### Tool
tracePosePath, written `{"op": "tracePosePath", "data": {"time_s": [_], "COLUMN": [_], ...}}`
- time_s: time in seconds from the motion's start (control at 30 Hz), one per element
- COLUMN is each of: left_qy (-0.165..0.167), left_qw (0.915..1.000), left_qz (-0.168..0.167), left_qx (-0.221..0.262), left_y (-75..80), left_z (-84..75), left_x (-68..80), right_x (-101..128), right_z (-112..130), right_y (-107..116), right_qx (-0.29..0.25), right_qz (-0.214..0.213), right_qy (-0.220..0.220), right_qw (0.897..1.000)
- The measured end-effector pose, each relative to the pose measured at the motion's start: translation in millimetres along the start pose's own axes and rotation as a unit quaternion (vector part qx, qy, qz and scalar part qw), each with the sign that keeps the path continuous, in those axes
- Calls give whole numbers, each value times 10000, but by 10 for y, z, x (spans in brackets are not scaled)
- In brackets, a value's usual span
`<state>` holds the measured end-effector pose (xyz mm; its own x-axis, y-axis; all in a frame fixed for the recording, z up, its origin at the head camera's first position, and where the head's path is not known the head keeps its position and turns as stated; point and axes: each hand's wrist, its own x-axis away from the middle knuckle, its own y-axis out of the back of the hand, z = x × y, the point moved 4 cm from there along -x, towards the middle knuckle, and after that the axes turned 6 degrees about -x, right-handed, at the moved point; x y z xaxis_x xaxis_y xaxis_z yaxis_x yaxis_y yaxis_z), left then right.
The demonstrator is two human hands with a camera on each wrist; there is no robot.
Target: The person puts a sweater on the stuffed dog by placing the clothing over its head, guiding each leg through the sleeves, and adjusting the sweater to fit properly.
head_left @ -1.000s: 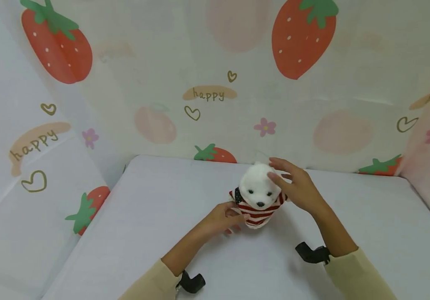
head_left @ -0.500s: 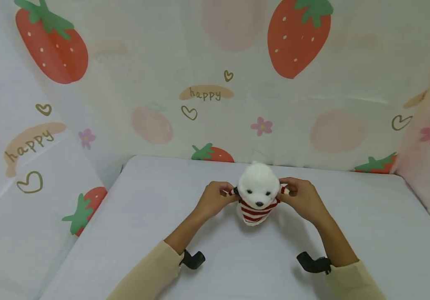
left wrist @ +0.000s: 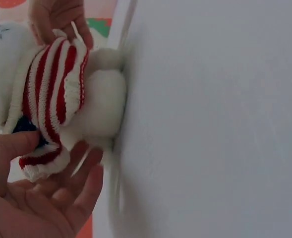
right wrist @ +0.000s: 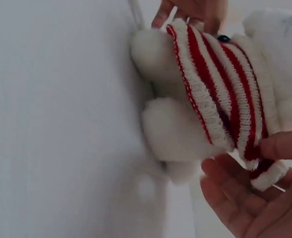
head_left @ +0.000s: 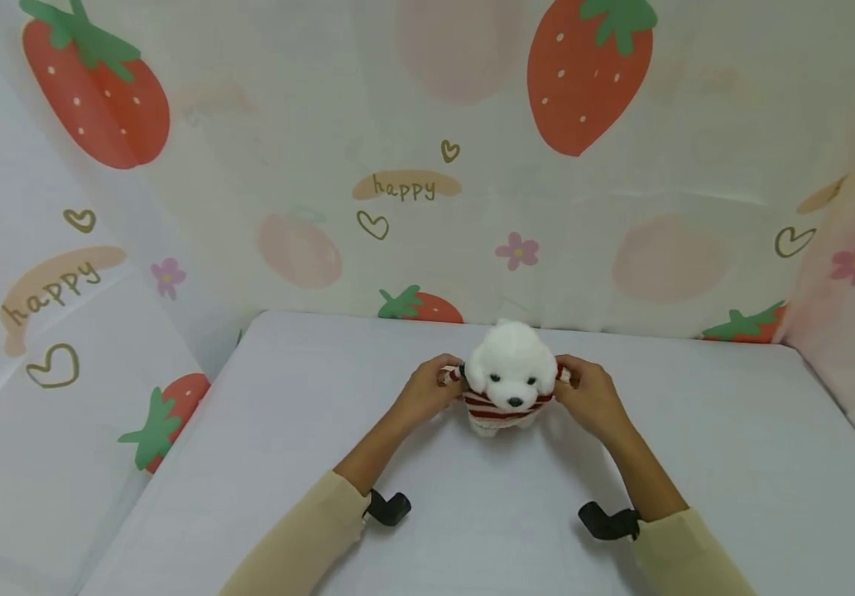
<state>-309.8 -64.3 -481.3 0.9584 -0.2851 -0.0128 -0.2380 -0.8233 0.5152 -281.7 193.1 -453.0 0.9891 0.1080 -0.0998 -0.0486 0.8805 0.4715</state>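
Head view: my left hand (head_left: 421, 392) and right hand (head_left: 589, 397) each pinch a side of the red-and-white striped sweater (head_left: 497, 405) on the white plush bear (head_left: 509, 377), which stands upright on the white surface (head_left: 308, 447) near the strawberry-print backdrop (head_left: 472, 165).

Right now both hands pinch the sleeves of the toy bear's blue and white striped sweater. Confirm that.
Not quite: the sweater is red and white striped, as the right wrist view shows. The left hand and right hand do pinch its sleeves on the toy bear.
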Motion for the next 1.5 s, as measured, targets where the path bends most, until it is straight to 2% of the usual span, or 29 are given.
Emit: {"op": "tracePosePath", "data": {"time_s": [0.07, 0.13, 0.23, 0.4, 0.57, 0.7, 0.87, 0.9, 1.03, 1.1, 1.23, 1.37, 1.4, 1.43, 1.5], "left_qy": [186, 297, 325, 499, 902, 1136, 1612, 1736, 2011, 2067, 2143, 2130, 2107, 2035, 1847], "left_qw": [9972, 9927, 9868, 9731, 9519, 9276, 8858, 8751, 8432, 8352, 8351, 8463, 8516, 8629, 8924], "left_qz": [362, 614, 782, 817, 1026, 1239, 1666, 1756, 2064, 2151, 2053, 1801, 1740, 1700, 1629], "left_qx": [620, 992, 1383, 2095, 2743, 3337, 4020, 4162, 4539, 4620, 4631, 4539, 4473, 4303, 3780], "left_y": [-52, -86, -100, -75, -87, -101, -163, -186, -288, -341, -408, -415, -408, -399, -388], "left_z": [16, 24, 18, -34, -98, -186, -272, -281, -269, -231, -126, -75, -79, -77, -68], "left_x": [-9, -9, -3, 31, 119, 225, 395, 430, 534, 562, 583, 575, 572, 564, 544], "right_x": [1, 8, 25, 50, 95, 161, 243, 257, 303, 322, 351, 370, 376, 380, 391], "right_z": [-28, -50, -53, 45, 174, 306, 397, 395, 329, 261, 88, -51, -74, -95, -128], "right_y": [-48, -78, -75, 12, 107, 179, 239, 247, 259, 243, 173, 129, 127, 125, 129], "right_qx": [-461, -950, -1368, -1535, -1501, -1544, -1547, -1528, -1429, -1313, -1055, -827, -771, -725, -612], "right_qz": [363, 673, 889, 891, 852, 912, 1188, 1255, 1439, 1528, 1667, 1563, 1521, 1489, 1424], "right_qy": [-154, -273, -339, -299, -483, -673, -1158, -1246, -1452, -1490, -1555, -1582, -1587, -1585, -1582], "right_qw": [9982, 9928, 9860, 9837, 9838, 9815, 9739, 9723, 9684, 9681, 9679, 9715, 9725, 9734, 9752]}}
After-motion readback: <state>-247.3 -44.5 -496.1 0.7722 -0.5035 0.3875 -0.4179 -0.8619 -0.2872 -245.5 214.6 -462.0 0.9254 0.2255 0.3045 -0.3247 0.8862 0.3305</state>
